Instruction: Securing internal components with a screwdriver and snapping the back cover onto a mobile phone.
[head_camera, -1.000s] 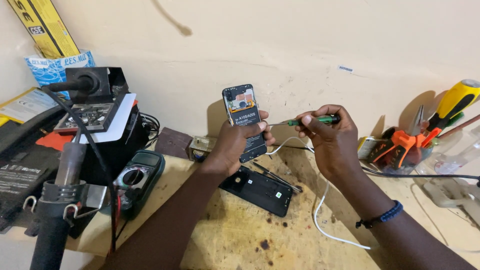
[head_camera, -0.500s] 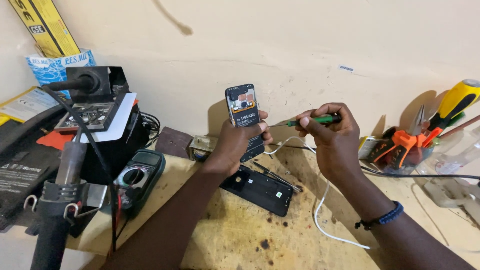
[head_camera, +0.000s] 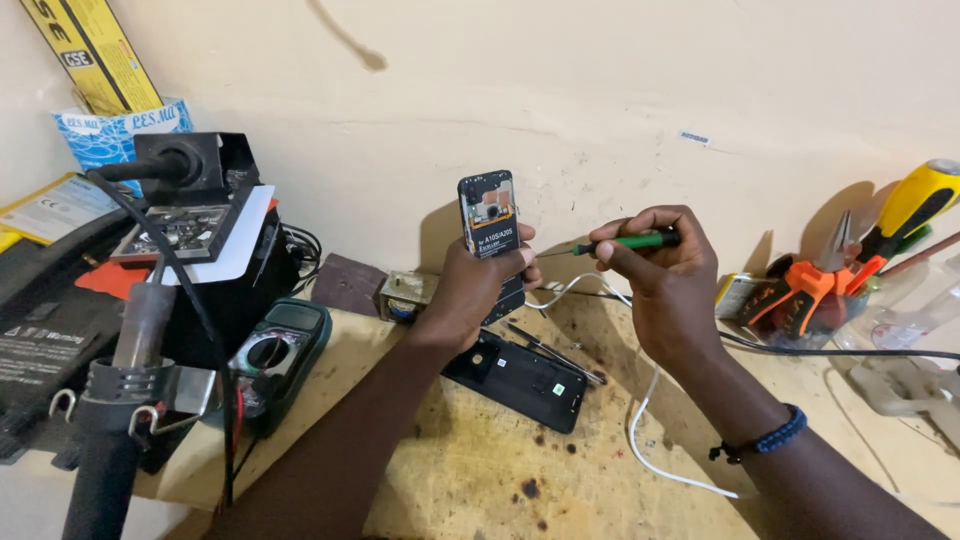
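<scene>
Head view: my left hand grips the opened phone upright, its white label facing me; my right hand pinches a green screwdriver.

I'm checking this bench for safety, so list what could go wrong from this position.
1. The left hand holds the opened phone upright in mid-air, unsupported; a push from the green screwdriver in the right hand might slip onto the exposed board.
2. The loose back cover and the tweezers lie directly below and could be knocked.
3. The white cable runs under the right wrist and may snag.
</scene>
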